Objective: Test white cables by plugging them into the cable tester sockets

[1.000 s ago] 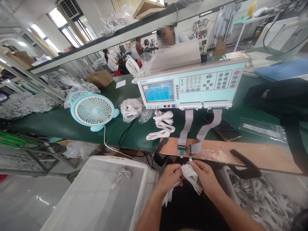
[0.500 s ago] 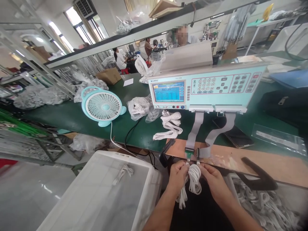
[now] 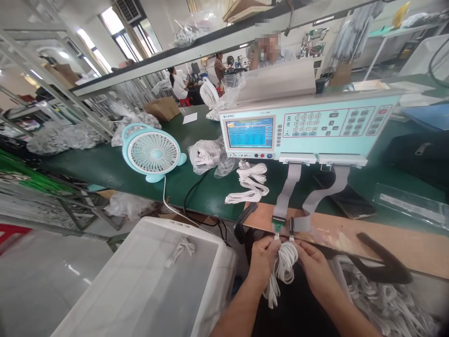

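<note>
My left hand (image 3: pixel 264 256) pinches one plug end of a coiled white cable (image 3: pixel 286 262), right below a small green circuit board (image 3: pixel 278 226). The other plug end is in the closed fingers of my right hand (image 3: pixel 308 260), just under a black connector (image 3: pixel 291 225). Between my hands the cable bundle hangs down, with more loops below my left fingers. Grey ribbon cables (image 3: pixel 288 189) run from the board and connector up to a light-blue tester (image 3: pixel 326 128) with a lit screen (image 3: pixel 249 134).
A wooden board (image 3: pixel 382 238) lies along the bench edge. White cable bundles (image 3: pixel 249 182), a blue fan (image 3: pixel 154 153) and a phone (image 3: pixel 351 201) rest on the green bench. A white bin (image 3: pixel 140 281) stands at left, another container of cables (image 3: pixel 389 299) at right. People sit behind.
The view has shifted slightly, moving the bench items a little to the right. Both hands still hold the cable ends at the connectors. A person behind the tester has raised a hand.
</note>
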Tool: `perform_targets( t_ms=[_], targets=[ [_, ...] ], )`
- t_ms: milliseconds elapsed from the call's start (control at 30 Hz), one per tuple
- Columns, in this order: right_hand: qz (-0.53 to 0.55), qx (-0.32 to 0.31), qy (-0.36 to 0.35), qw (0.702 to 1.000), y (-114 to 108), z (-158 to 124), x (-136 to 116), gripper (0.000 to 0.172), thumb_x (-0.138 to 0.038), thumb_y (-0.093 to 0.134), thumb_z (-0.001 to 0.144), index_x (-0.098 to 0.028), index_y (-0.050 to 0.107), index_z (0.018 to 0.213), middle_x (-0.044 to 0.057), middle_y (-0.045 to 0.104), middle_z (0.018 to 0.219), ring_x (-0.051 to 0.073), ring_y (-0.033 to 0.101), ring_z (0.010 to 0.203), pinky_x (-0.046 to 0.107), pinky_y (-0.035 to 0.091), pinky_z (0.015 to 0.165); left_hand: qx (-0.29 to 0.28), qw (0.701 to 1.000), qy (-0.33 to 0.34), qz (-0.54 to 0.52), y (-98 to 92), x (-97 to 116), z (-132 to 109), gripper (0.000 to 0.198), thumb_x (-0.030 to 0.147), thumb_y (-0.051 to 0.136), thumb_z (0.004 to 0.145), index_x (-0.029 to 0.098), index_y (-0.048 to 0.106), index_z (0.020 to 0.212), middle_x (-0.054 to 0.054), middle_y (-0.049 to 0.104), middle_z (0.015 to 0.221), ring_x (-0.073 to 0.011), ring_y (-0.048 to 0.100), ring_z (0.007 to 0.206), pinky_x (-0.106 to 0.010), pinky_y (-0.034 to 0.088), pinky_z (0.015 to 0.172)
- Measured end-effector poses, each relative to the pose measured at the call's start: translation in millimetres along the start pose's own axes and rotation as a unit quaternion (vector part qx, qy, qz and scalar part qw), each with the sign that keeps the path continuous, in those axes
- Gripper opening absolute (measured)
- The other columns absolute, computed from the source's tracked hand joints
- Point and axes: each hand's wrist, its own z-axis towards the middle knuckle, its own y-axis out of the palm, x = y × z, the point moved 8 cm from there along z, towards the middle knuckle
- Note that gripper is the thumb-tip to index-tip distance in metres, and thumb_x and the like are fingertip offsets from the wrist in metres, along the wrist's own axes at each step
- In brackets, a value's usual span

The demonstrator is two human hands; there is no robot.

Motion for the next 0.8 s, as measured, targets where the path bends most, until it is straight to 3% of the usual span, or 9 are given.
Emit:
perform_targets(
  t_ms=[200, 500, 667, 800],
  targets=[
    [0.030, 0.015, 0.009, 0.999, 0, 0, 4, 0.025, -0.033, 0.075, 0.062, -0.018, 0.067, 0.081, 0.001, 0.063, 0.085, 0.011, 0.050, 0.070, 0.019, 0.044, 0.067, 0.023, 1.000, -0.004, 0.010, -3.9, -4, 4, 0.034, 0.038, 0.060, 0.076, 0.010, 0.047, 0.062, 0.000, 0.037, 0.059, -0.0079, 0.030, 0.056, -0.022, 0.027, 0.054],
    [0.067, 0.043, 0.015, 0.997, -11, 16, 23, 0.037, -0.041, 0.079, 0.054, -0.019, 0.065, 0.080, 0.001, 0.064, 0.081, 0.011, 0.048, 0.064, 0.018, 0.044, 0.058, 0.020, 0.995, 0.028, 0.096, 6.7, 9, 16, 0.022, 0.026, 0.044, 0.072, 0.014, 0.036, 0.056, 0.000, 0.029, 0.058, -0.0102, 0.027, 0.057, -0.026, 0.020, 0.054],
    [0.092, 0.075, 0.031, 0.992, -10, 14, 20, 0.044, -0.038, 0.083, 0.043, -0.018, 0.062, 0.076, 0.002, 0.064, 0.075, 0.011, 0.048, 0.058, 0.020, 0.043, 0.053, 0.043, 0.992, 0.039, 0.112, 3.6, 7, 18, 0.022, 0.026, 0.044, 0.071, 0.015, 0.037, 0.054, 0.000, 0.030, 0.056, -0.0113, 0.028, 0.057, -0.028, 0.021, 0.056],
    [0.072, 0.072, 0.018, 0.995, -8, 12, 14, 0.045, -0.041, 0.081, 0.044, -0.017, 0.059, 0.076, 0.002, 0.064, 0.074, 0.011, 0.049, 0.056, 0.021, 0.042, 0.051, 0.055, 0.991, 0.042, 0.115, 3.3, 9, 20, 0.021, 0.026, 0.044, 0.070, 0.016, 0.034, 0.054, 0.000, 0.028, 0.056, -0.0113, 0.027, 0.058, -0.028, 0.020, 0.056]
  ],
)
